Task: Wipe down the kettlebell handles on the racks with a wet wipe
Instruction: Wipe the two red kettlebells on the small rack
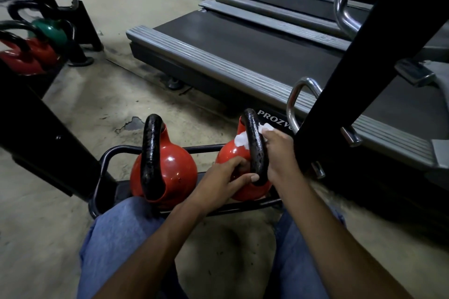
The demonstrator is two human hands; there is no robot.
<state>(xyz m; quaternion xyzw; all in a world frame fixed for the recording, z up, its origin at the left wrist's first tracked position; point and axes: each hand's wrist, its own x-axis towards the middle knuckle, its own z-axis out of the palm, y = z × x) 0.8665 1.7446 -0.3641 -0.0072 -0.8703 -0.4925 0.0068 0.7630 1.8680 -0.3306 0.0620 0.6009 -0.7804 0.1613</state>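
A: Where is the wipe at this moment?

B: The wet wipe (pixel 240 139) is folded round the upper part of the black handle (pixel 255 145) of the red kettlebell (pixel 246 193), which stands at the right end of the low rack (pixel 107 160). The right hand (pixel 279 153) holds it there, with the fingers curled round wipe and handle together.

A: And the other hand?

B: The left hand (pixel 223 179) grips the near foot of the same handle, with the thumb laid across it. I think it steadies the bell.

A: So what can go wrong?

B: The bell sits on thin rails, near the front edge of the rack. If the wiping pulls it toward the person, it may tip or roll off, and the knees (pixel 121 238) are just in front of that edge.

A: Anything else?

B: The handle looks rough and pitted. A thin wipe can tear or bunch on it, and then a part is left unwiped. The part under the left hand is also covered, so it can be missed if that hand does not shift.

A: And the neighbour?

B: The second red kettlebell (pixel 175 170) stands at the left end, apart from the first. Its handle shines, but I cannot tell if it is wet. The black upright (pixel 364 80) is close beside the right hand, so a fast stroke may knock the knuckles on it.
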